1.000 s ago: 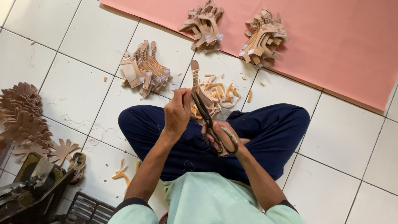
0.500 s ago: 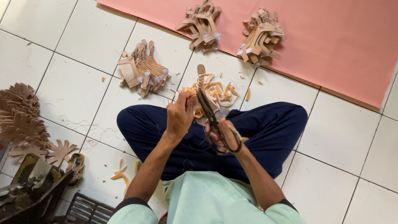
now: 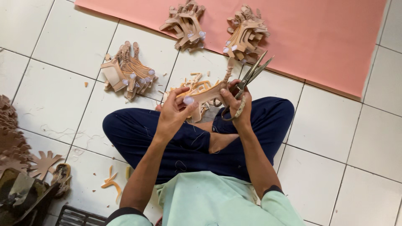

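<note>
The person sits cross-legged on the white tile floor [image 3: 54, 54], and both hands are up over the lap. The left hand [image 3: 173, 112] is closed around a tan strappy sandal upper [image 3: 205, 94], thumb and fingers pinching one end, with a small clear round stud showing just by the thumb. The right hand [image 3: 238, 104] grips the other end of that same piece and at the same time carries the scissors [image 3: 251, 75], fingers through the loops, blades tilted up and away toward the pink sheet [image 3: 326, 37]. The blades stand only slightly parted, and they are not on the piece right now.

Here is where it could slip. The right hand is doing two jobs at once, so if the grip on the upper shifts, the scissor loops could twist and the points could swing back toward the left fingers, which sit close by. The braided strap [image 3: 228, 73] stands up right beside the blades; a careless close of the handles could nick it where no cut is wanted. The piece is held in the air over the knees with nothing under it, so a pull from either side could bend it or drop it into the trimmings [image 3: 194, 83] lying in front of the legs.

Three bundles of like pieces rest beyond: one [image 3: 127, 71] on the tiles to the left, two more [image 3: 184, 23] [image 3: 245, 33] on the sheet's edge. A heap of brown cut-outs [image 3: 12, 138] sits at the far left.
</note>
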A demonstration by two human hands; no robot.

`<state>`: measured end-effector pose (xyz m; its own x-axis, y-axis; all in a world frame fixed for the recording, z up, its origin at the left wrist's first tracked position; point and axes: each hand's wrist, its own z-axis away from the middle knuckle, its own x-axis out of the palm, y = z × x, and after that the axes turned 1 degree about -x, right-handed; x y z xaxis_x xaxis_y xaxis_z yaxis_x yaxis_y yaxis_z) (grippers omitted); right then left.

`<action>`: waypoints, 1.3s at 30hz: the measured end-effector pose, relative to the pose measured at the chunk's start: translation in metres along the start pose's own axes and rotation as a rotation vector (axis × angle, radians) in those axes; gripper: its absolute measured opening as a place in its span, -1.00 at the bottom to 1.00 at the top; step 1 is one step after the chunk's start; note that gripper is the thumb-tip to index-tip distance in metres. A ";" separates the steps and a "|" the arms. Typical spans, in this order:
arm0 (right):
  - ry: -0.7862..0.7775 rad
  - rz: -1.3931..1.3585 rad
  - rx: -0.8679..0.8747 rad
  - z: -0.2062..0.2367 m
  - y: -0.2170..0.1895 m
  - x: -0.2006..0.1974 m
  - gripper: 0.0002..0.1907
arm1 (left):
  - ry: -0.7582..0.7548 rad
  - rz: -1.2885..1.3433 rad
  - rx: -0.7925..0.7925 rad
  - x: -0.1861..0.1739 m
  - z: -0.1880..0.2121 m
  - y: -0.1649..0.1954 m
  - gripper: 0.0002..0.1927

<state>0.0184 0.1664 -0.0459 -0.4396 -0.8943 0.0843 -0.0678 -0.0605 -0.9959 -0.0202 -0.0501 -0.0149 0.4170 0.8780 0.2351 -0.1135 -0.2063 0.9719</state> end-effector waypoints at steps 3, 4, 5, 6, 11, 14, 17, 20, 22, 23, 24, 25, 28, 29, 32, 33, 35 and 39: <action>0.041 0.195 -0.060 0.006 -0.001 -0.005 -0.69 | 0.132 0.010 -0.029 0.000 -0.006 0.001 -0.60; 0.057 0.293 -0.097 0.012 -0.002 -0.005 -0.67 | 0.156 -0.016 -0.021 -0.002 -0.008 0.002 -0.60; 0.025 0.345 -0.079 0.019 -0.004 -0.007 -0.62 | 0.184 -0.041 -0.005 -0.004 -0.012 0.004 -0.61; -0.008 0.398 -0.056 0.030 -0.006 -0.009 -0.57 | 0.213 -0.064 0.005 -0.005 -0.013 0.007 -0.61; -0.240 0.765 -0.427 0.055 -0.022 -0.012 -0.44 | 0.237 -0.135 0.048 -0.003 -0.014 0.021 -0.62; -0.240 0.835 -0.425 0.051 -0.029 -0.009 -0.43 | 0.245 -0.133 0.069 0.003 -0.010 0.025 -0.64; -0.239 0.880 -0.513 0.047 -0.034 -0.010 -0.42 | 0.233 -0.135 0.063 0.006 -0.008 0.026 -0.64; -0.237 0.905 -0.575 0.047 -0.033 -0.013 -0.41 | 0.213 -0.103 0.051 0.008 -0.007 0.027 -0.63; -0.234 0.934 -0.619 0.047 -0.029 -0.016 -0.40 | 0.209 -0.094 0.043 0.009 -0.006 0.026 -0.62; -0.245 0.943 -0.625 0.047 -0.026 -0.018 -0.41 | 0.211 -0.098 0.039 0.009 -0.006 0.026 -0.63; -0.258 0.953 -0.630 0.047 -0.024 -0.019 -0.41 | 0.215 -0.101 0.034 0.009 -0.005 0.025 -0.63; -0.272 0.962 -0.634 0.046 -0.022 -0.021 -0.41 | 0.221 -0.090 0.031 0.009 -0.005 0.023 -0.64; -0.231 0.792 -0.509 0.047 -0.017 -0.020 -0.47 | 0.283 -0.184 0.036 0.012 -0.003 0.018 -0.69; -0.231 0.545 -0.299 0.046 -0.017 -0.017 -0.52 | 0.336 -0.295 0.045 0.016 -0.003 0.014 -0.72; -0.236 -0.013 0.090 0.045 -0.019 -0.005 -0.63 | 0.389 -0.671 0.453 0.031 0.001 0.003 -0.78; -0.235 -0.081 0.059 0.041 -0.020 0.003 -0.65 | 0.369 -0.800 0.655 0.037 0.003 -0.001 -0.79; -0.186 -0.150 0.019 0.036 -0.021 0.016 -0.70 | 0.337 -0.823 0.664 0.048 0.011 -0.009 -0.78; -0.092 -0.014 -0.100 0.032 -0.023 0.025 -0.77 | 0.293 -0.200 0.242 0.055 0.012 -0.022 -0.73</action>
<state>0.0378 0.1310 -0.0217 -0.3543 -0.9308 0.0898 -0.1641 -0.0326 -0.9859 0.0162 -0.0022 -0.0229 0.1313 0.9894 0.0616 0.1732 -0.0841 0.9813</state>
